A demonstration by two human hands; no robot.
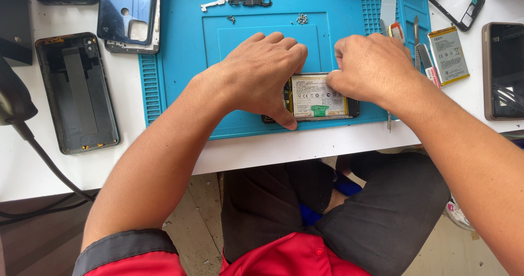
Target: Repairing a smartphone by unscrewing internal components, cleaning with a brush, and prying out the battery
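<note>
Blue silicone, the repair mat (180, 74), fills the head view, and on it, under both hands, lies the opened phone (319, 97) with its battery face up. The left hand (262, 74) is curled over the phone's left end, thumb pressed at the near edge, fingers folded down on the far side, pinning the body. The right hand (368, 66) is bunched tight at the phone's upper right corner, fingertips pinched together; whether anything sits between them cannot be told.

By the look of it, the step is working the battery at that corner. Done well, the left hand keeps the frame flat and steady, and the right hand works slowly and evenly, never bending the cell.

Now the count. One loose battery (448, 55) lies just right of the right hand, with tweezers (417, 44) between them. One dark back cover (77, 93) rests well left of the left hand; one blue back cover (129, 11) sits beyond it. One empty phone frame (456, 3) lies beyond the right hand, one dark-screened phone (503, 71) farther right. Two small clusters of screws (301, 19) sit beyond the knuckles.
</note>
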